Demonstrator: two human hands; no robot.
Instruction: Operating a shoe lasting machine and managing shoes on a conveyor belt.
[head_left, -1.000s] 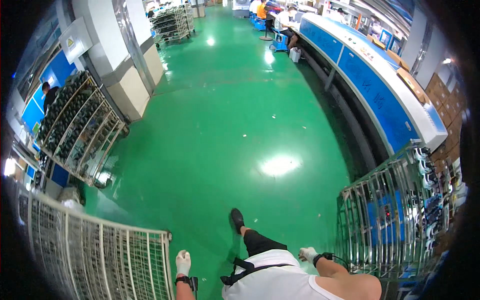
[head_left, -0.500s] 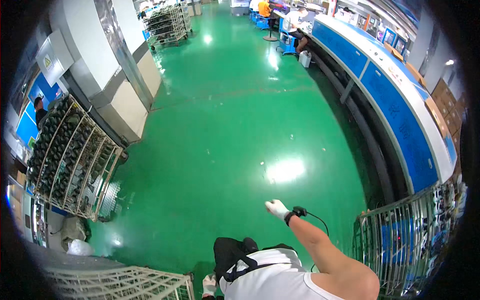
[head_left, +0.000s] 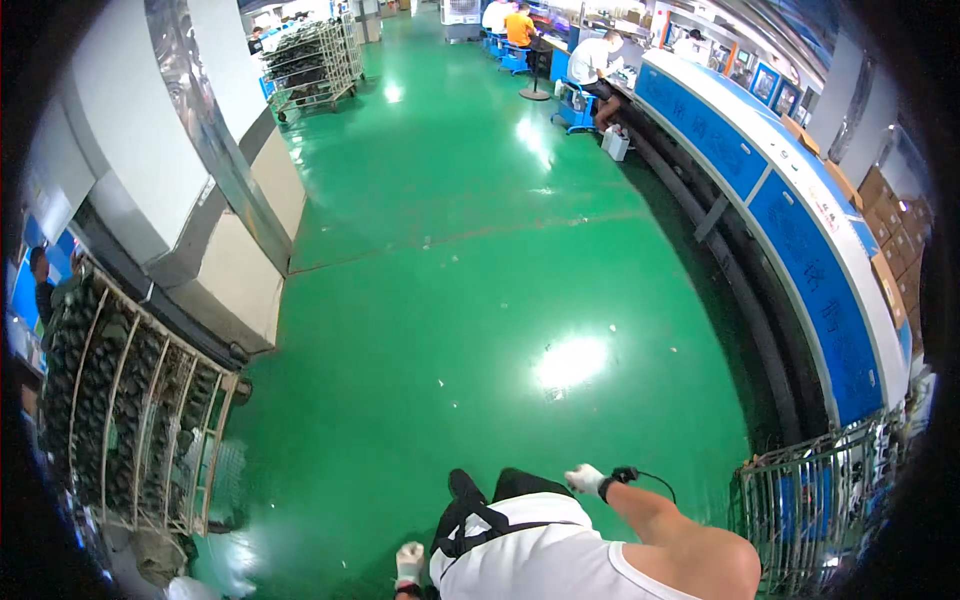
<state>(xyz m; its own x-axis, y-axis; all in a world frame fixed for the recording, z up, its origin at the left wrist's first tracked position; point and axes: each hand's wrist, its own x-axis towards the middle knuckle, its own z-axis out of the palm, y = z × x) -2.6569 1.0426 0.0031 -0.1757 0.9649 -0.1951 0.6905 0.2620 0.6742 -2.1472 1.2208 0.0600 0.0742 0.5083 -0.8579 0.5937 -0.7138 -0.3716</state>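
My right hand (head_left: 584,478), in a white glove, is held low in front of my right hip with its fingers curled in, and nothing shows in it. A dark band with a small black device (head_left: 625,474) sits at that wrist, and a black cable runs from it. Down by my left side is my left hand (head_left: 409,563), also white-gloved, its fingers curled and no object visible in it. Neither hand touches anything around it. The green floor (head_left: 450,330) lies under and ahead of both.
A wire rack cart (head_left: 125,400) full of dark pieces stands at the left, by a pillar (head_left: 235,260). Along the right runs a long blue and white machine (head_left: 815,270), with a metal rack (head_left: 800,510) at its near end. Farther ahead are another loaded cart (head_left: 310,70) and seated people (head_left: 592,65).
I have moved forward: the left cart, pillar and machine are nearer or lower in view. My right hand has swung down and back, my left hand forward. The cart at lower left has left view.
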